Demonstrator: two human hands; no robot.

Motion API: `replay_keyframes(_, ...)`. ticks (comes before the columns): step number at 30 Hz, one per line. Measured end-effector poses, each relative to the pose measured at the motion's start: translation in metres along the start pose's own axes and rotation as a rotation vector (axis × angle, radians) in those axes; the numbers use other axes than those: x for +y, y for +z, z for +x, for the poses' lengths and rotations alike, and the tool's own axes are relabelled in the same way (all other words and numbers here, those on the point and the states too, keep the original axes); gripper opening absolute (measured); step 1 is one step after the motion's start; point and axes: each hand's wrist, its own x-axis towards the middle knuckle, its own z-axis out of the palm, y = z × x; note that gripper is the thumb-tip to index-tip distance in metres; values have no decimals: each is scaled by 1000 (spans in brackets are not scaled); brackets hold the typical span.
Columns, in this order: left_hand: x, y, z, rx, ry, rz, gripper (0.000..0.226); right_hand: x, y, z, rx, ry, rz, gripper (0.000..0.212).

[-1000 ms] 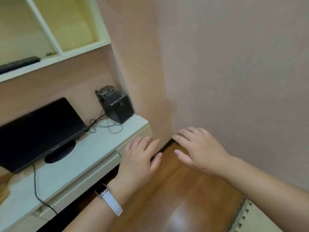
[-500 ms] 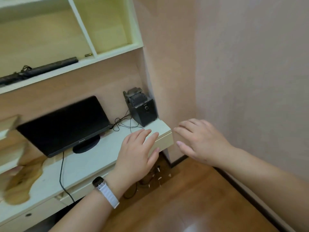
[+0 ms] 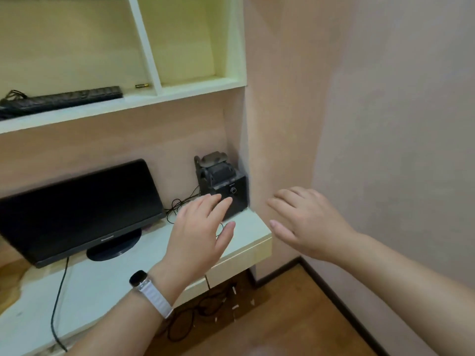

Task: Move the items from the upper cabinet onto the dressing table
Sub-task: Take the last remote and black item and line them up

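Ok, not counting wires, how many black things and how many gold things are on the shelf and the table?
Black: 3 (long bar, monitor, speaker box)
Gold: 1 (small cylinder)
Total: 4

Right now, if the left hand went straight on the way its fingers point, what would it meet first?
Most likely the black box at the dressing table's back right corner: the left hand's straight fingers point up at its front. Depth is unclear, so the gap cannot be judged.
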Motion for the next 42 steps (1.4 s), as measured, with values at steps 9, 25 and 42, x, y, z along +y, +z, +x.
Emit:
replay_keyframes(9,-75,17,72,157,1,-50,44,10,20,107,59,19,-60,48)
replay_keyframes(25,-120,-15,226,337,26,69,48,95,-8,284,354,-118,-66,49)
replay_keyframes(42,-140,-123,412,677,50,294,48,169,-85,491,726,-405,-32,53)
